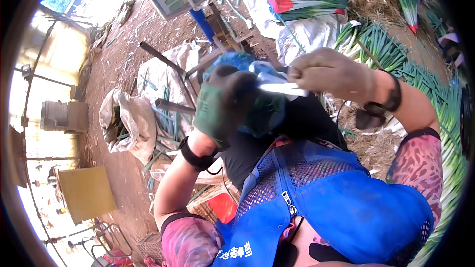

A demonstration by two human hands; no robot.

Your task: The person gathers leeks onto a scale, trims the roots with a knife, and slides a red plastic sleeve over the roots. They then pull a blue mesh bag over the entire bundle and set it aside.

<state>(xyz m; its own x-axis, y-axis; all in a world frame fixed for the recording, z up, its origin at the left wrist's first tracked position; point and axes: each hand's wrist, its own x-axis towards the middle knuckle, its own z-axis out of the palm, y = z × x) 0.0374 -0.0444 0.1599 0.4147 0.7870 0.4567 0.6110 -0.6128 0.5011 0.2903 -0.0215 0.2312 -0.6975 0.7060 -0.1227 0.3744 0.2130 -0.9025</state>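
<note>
Seemingly working a white strip (283, 89) over blue bag (263, 117) with right hand (330, 73) curled shut on it; cannot tell blurred left hand's (221, 100) grip; needs steadiness.

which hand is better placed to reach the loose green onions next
Right, I'd judge. The right hand is on the side where the loose green onions lie; the left hand is farther off, beside the blue plastic. The right may need freeing first from the pale strip.
</note>
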